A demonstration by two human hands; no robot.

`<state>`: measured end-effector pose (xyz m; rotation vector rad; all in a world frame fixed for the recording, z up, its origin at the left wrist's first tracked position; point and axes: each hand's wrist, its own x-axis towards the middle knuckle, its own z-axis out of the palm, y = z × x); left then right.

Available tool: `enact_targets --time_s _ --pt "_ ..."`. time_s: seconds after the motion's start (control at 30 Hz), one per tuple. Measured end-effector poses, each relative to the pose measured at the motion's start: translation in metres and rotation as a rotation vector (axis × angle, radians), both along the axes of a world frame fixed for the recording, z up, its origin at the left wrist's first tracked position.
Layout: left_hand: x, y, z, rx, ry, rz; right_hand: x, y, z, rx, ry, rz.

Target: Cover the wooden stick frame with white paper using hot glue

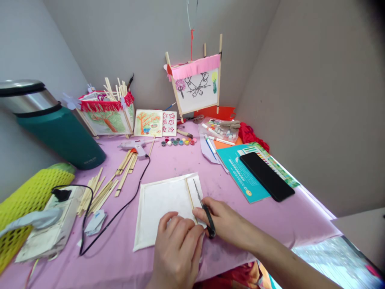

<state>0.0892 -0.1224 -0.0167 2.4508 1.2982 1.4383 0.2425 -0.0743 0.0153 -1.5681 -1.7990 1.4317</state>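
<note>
A flat white paper panel (162,204) with raised edges lies on the table in front of me. A thin wooden stick (190,193) runs along its right part, its lower end meeting my fingers. My left hand (179,245) is closed over the panel's lower right edge, fingers curled and fingertips partly hidden. Beside it, my right hand (221,220) grips black-handled scissors (209,220). Their blades point away from me over the panel's right side, next to the stick, and look nearly closed.
Wooden sticks (104,194), a glue gun (136,147) with its black cord and a power strip (49,228) lie left, near a green bottle (60,132). Paint pots (177,142) sit behind. A phone (266,176) rests on a blue booklet (237,168) at right. A paper lantern (198,86) hangs at the back.
</note>
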Motion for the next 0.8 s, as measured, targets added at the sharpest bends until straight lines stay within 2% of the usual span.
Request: enact_targets --time_s 0.17,0.3,0.43,0.63,0.8 --pt "-0.001 0.0 0.002 0.009 -0.003 0.0 0.004 0.003 0.011 -0.215 0.153 0.009" --pt "0.0 0.0 0.002 0.015 -0.003 0.002 0.004 0.004 0.023 -0.314 0.151 -0.001" --pt "-0.001 0.0 0.001 0.019 -0.005 -0.007 0.006 0.006 0.024 -0.383 0.164 0.051" --pt "-0.002 -0.001 -0.003 0.015 -0.008 -0.021 0.009 0.01 0.019 -0.221 0.073 0.102" --pt "-0.001 0.0 -0.003 0.028 -0.021 -0.012 0.008 0.012 0.022 -0.171 0.01 0.122"
